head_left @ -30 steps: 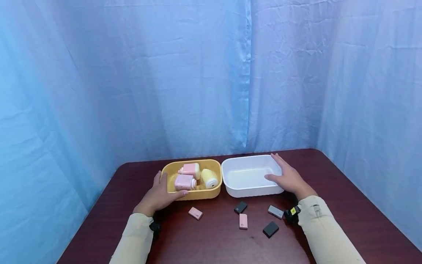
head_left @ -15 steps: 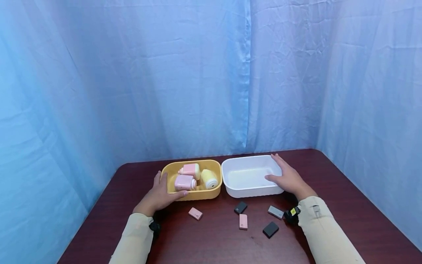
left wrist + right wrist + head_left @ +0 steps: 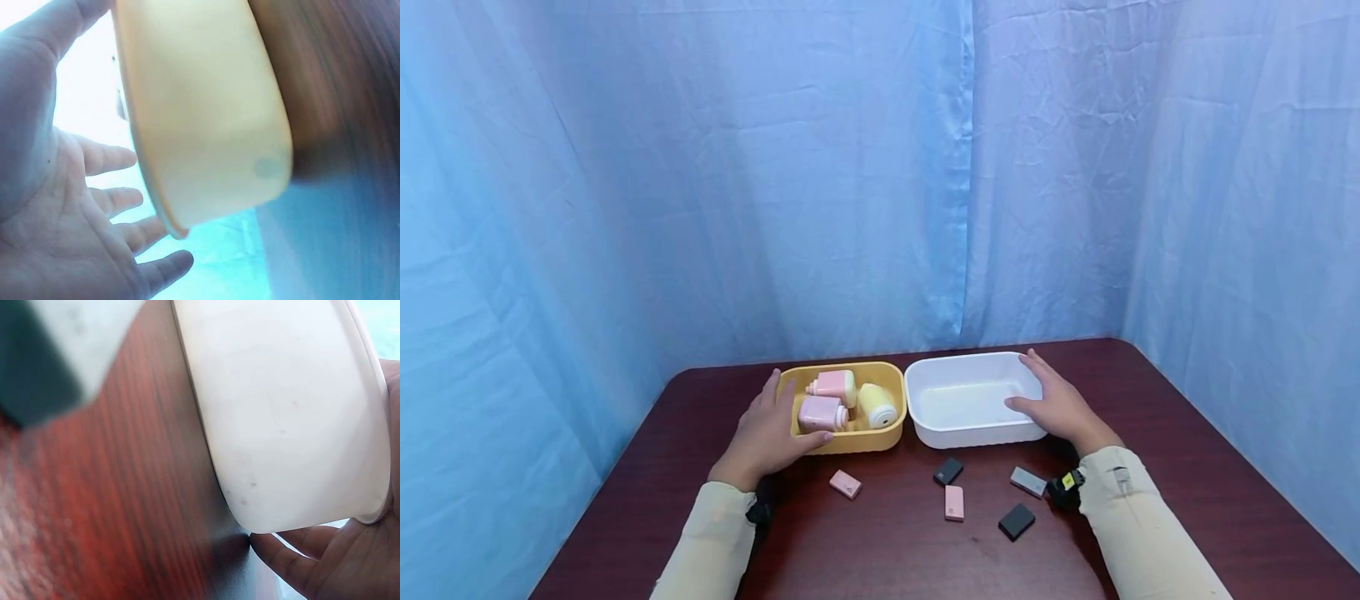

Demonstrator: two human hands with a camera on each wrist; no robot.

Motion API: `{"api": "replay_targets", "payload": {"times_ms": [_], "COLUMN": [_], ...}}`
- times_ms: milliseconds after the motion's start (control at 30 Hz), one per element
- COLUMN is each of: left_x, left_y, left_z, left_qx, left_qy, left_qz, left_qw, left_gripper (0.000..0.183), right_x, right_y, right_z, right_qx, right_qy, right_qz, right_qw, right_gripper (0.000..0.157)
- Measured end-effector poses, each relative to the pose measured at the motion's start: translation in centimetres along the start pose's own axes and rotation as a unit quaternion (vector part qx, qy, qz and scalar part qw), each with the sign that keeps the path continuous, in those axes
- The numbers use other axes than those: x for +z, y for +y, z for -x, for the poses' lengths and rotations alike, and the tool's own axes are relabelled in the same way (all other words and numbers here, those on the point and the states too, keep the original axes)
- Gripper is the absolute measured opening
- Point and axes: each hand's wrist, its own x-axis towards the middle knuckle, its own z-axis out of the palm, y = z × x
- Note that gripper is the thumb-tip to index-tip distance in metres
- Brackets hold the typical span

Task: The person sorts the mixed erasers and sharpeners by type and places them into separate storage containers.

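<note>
My left hand (image 3: 766, 433) is at the left end of a yellow plastic basket (image 3: 880, 442), fingers spread; in the left wrist view its fingertips (image 3: 128, 199) are close to the basket's rim. Three small pastel bottles lie in that basket: a pink one (image 3: 831, 384), a lilac one (image 3: 820, 413) and a yellow one (image 3: 876, 404). My right hand (image 3: 1063, 410) rests at the right end of a white basket (image 3: 973, 437), its thumb over the near rim. The right wrist view shows fingers (image 3: 290, 562) extended along the basket's outer end.
Small flat blocks lie in front of the baskets: pink ones (image 3: 846, 484) (image 3: 953, 503), black ones (image 3: 948, 471) (image 3: 1017, 522) and a grey one (image 3: 1028, 482). The dark red-brown table (image 3: 880, 558) backs onto a blue curtain (image 3: 850, 208).
My left hand has shifted slightly right and up at the yellow basket's end, its fingers now farther over the rim. The right hand, baskets and blocks look almost unmoved.
</note>
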Motion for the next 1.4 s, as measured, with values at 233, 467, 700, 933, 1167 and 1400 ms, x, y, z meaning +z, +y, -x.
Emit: {"api": "replay_targets", "payload": {"times_ms": [233,467,700,933,1167,1400], "left_x": [-0.3,-0.4,-0.7,-0.1,0.1,0.7], "left_y": [1.3,2.1,2.3,2.7,3.3,3.4], "left_z": [0.6,1.5,3.0,3.9,4.5,4.6], "left_qx": [0.046,0.089,0.175,0.188,0.211,0.204], "left_qy": [0.026,0.052,0.112,0.073,0.072,0.001], "left_qz": [-0.01,-0.052,-0.075,-0.072,-0.056,-0.043], "left_qw": [0.9985,0.9933,0.9754,0.9768,0.9733,0.978], "left_gripper": [0.095,0.071,0.045,0.035,0.031,0.028], "right_x": [0.0,0.0,0.2,0.2,0.1,0.1], "right_y": [0.3,0.4,0.4,0.3,0.3,0.3], "right_z": [0.0,-0.3,-0.4,-0.1,-0.3,-0.1], "right_qx": [-0.003,-0.003,0.003,-0.006,-0.01,0.002], "right_qy": [-0.001,0.0,0.002,0.01,0.008,0.002], "right_qz": [-0.004,-0.007,-0.012,-0.016,-0.012,-0.01], "right_qw": [1.0,1.0,1.0,1.0,1.0,1.0], "right_gripper": [0.089,0.089,0.088,0.086,0.087,0.086]}}
